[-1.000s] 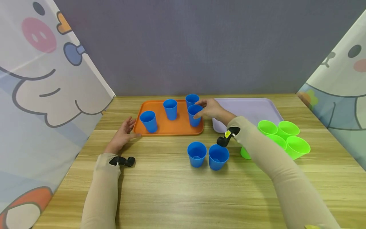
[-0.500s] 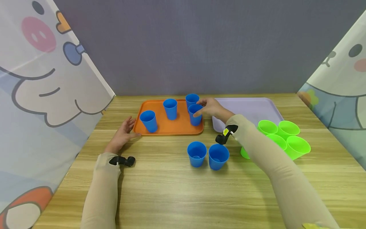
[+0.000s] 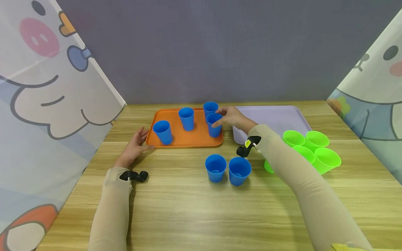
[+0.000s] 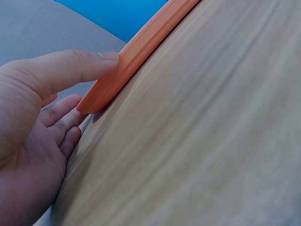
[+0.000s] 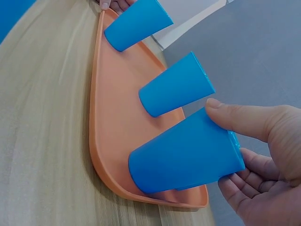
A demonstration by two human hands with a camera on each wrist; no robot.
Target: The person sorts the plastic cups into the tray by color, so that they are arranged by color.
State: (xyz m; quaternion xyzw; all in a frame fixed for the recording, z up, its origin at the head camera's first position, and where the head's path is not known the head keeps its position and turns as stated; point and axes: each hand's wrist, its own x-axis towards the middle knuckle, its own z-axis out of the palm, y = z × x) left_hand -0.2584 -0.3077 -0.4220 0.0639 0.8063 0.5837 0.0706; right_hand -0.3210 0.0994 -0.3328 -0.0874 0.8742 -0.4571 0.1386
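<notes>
The right hand (image 3: 231,118) is pinching a blue cup (image 3: 214,124) standing at the orange tray's (image 3: 188,141) near right corner; the left hand (image 3: 135,146), fingers spread, is steadying that tray's left edge; four cups are sitting aboard, while two blue cups (image 3: 227,169) are waiting just in front of the tray.

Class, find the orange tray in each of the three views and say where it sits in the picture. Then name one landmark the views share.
Head view: the orange tray lies centre-left, on the table's far half, carrying four blue cups.
Left wrist view: only its rim shows, running from the top edge down to the left, against the left hand's thumb.
Right wrist view: it fills the centre.
Shared landmark: the tray's raised orange rim.
</notes>
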